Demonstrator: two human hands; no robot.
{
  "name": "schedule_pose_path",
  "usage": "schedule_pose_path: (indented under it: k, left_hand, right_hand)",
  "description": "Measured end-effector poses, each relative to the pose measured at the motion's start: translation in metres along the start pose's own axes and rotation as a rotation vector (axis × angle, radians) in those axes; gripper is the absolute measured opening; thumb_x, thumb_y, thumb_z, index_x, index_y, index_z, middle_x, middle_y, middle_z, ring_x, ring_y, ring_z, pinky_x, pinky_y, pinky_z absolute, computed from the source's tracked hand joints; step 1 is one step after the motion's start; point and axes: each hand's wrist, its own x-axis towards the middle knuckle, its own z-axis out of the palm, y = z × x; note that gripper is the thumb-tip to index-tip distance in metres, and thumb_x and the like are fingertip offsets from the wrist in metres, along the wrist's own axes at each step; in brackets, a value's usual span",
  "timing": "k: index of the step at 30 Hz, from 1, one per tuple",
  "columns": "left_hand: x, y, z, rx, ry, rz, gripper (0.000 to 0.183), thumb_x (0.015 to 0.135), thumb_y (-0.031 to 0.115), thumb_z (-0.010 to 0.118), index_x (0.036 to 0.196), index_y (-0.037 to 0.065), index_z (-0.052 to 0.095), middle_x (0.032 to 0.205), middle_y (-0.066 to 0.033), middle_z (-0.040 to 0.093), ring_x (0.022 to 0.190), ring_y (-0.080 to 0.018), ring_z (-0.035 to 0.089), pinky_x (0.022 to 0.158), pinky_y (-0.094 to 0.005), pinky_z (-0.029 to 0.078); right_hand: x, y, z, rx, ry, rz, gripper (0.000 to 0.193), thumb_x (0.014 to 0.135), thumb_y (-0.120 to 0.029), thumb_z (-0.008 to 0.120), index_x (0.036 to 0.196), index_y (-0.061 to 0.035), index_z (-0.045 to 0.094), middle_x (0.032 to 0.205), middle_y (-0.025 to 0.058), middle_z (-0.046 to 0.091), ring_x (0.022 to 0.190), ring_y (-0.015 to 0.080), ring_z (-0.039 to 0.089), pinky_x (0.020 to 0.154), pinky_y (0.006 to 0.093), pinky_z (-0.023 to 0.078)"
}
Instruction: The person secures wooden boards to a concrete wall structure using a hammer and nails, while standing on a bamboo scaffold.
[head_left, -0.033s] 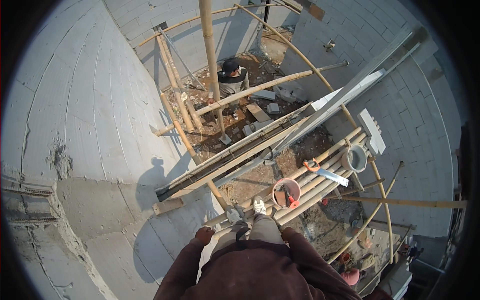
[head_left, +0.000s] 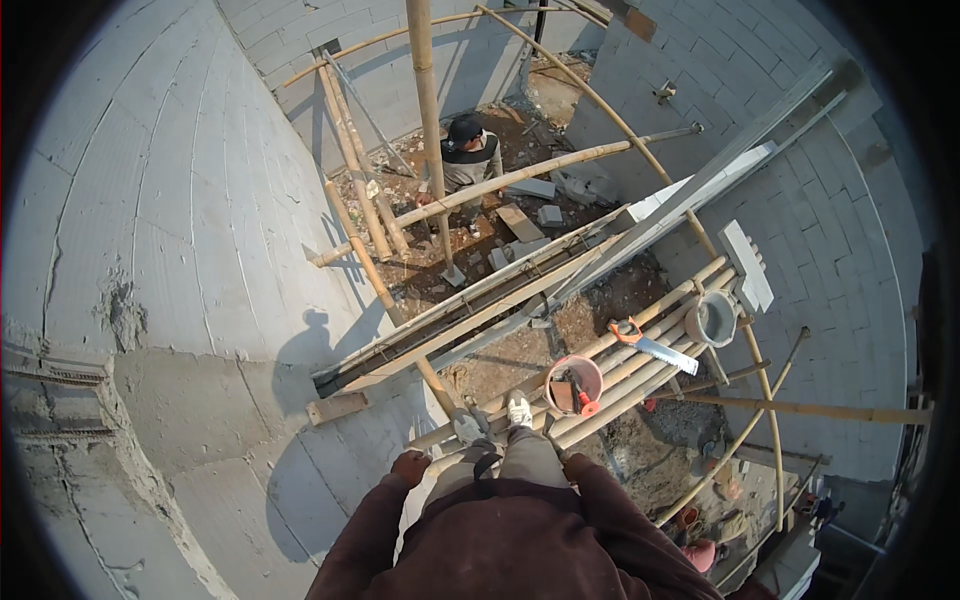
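Standing on poles (head_left: 600, 415), left hand (head_left: 411, 466), right hand (head_left: 576, 466) low, bucket (head_left: 592, 374) ahead

Your 2 arms (head_left: 362, 530), in maroon sleeves (head_left: 632, 525), extend past your torso (head_left: 500, 545). Your left hand (head_left: 410, 467) looks curled beside your left leg (head_left: 452, 474); your right hand (head_left: 576, 466), partly hidden, sits by your right leg (head_left: 530, 460). Neither grip shows clearly.

Handsaw (head_left: 655, 347) on bamboo poles (head_left: 628, 388), between tool bucket (head_left: 588, 368) and farther bucket (head_left: 694, 328)

Bright sun from R; hard shadow (head_left: 305, 352) on L wall (head_left: 170, 200); edges bent, corners blk.
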Motion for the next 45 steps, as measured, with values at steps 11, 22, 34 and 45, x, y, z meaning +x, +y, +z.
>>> schedule_pose_path:
  k: [11, 22, 34, 45]
  left_hand:
    - [-0.014, -0.025, 0.014, -0.05, -0.03, -0.075, 0.06, 0.089, 0.048, 0.058, 0.119, -0.004, 0.064, 0.12, -0.0245, 0.065, 0.114, -0.0373, 0.061, 0.1, -0.0411, 0.046]
    - [-0.007, -0.047, 0.013, -0.034, -0.021, -0.097, 0.06, 0.089, 0.048, 0.057, 0.118, -0.003, 0.065, 0.12, -0.025, 0.065, 0.115, -0.0379, 0.06, 0.1, -0.0423, 0.046]
    - [0.022, -0.009, -0.001, 0.029, 0.02, -0.045, 0.052, 0.09, 0.041, 0.062, 0.114, -0.005, 0.066, 0.109, -0.0232, 0.069, 0.101, -0.0321, 0.066, 0.09, -0.0385, 0.049]
    - [0.001, 0.059, 0.01, -0.134, 0.01, -0.046, 0.059, 0.089, 0.043, 0.061, 0.118, -0.008, 0.063, 0.116, -0.0267, 0.066, 0.111, -0.0347, 0.063, 0.097, -0.0383, 0.047]
  right_hand:
    - [-0.037, -0.029, -0.031, 0.078, 0.182, -0.03, 0.039, 0.082, -0.028, 0.067, 0.1, 0.0056, 0.07, 0.092, 0.0191, 0.072, 0.084, 0.028, 0.073, 0.072, 0.0394, 0.057]
    - [-0.014, -0.03, -0.03, -0.092, 0.282, -0.044, 0.045, 0.08, -0.038, 0.063, 0.098, 0.002, 0.072, 0.089, 0.0201, 0.072, 0.083, 0.03, 0.072, 0.077, 0.0385, 0.057]
    - [-0.035, -0.019, -0.036, -0.043, 0.261, -0.141, 0.056, 0.081, -0.049, 0.063, 0.102, 0.0016, 0.071, 0.094, 0.0218, 0.072, 0.091, 0.031, 0.071, 0.082, 0.04, 0.055]
    - [-0.046, 0.02, -0.031, 0.421, 0.097, -0.041, 0.056, 0.082, -0.043, 0.07, 0.1, 0.0101, 0.067, 0.081, 0.019, 0.071, 0.069, 0.0256, 0.072, 0.067, 0.039, 0.058]
